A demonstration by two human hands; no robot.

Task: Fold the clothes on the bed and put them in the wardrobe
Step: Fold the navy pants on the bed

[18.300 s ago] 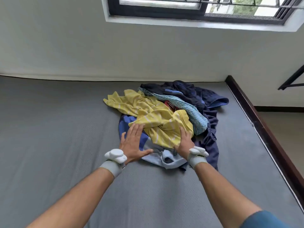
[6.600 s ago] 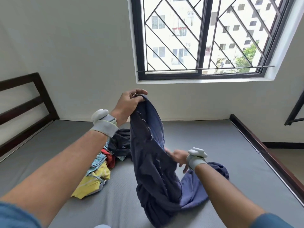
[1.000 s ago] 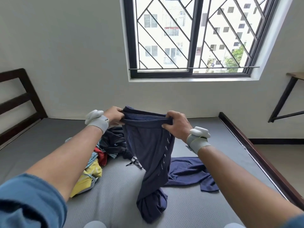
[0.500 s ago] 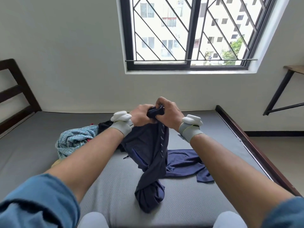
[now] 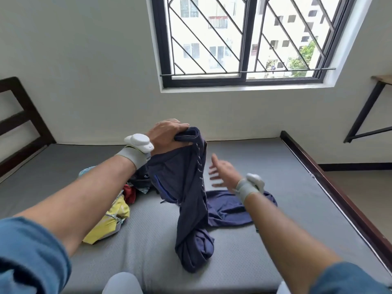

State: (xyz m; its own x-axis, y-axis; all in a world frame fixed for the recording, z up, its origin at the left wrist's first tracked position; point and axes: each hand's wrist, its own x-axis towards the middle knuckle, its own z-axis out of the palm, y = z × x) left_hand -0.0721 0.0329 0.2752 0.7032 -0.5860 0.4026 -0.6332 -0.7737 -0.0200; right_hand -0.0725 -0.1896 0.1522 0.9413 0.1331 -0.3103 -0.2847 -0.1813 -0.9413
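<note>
The grey bed (image 5: 265, 158) is cut off at the left and bottom edges. The navy trousers (image 5: 186, 187) hang from the left hand (image 5: 167, 134), which grips one end; the lower end bunches on the mattress. The heap of clothes (image 5: 114, 211) is partly hidden behind the left forearm. The right hand (image 5: 222, 174) hovers, fingers spread, holding nothing, slightly blurred.

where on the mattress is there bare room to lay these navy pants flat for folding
Bare mattress runs between the spread blue garment and the wall, out to the bed's wooden side rail. The far-left stretch toward the headboard is also free. It is crowded at the clothes pile, under the left hand holding the navy pants.
</note>
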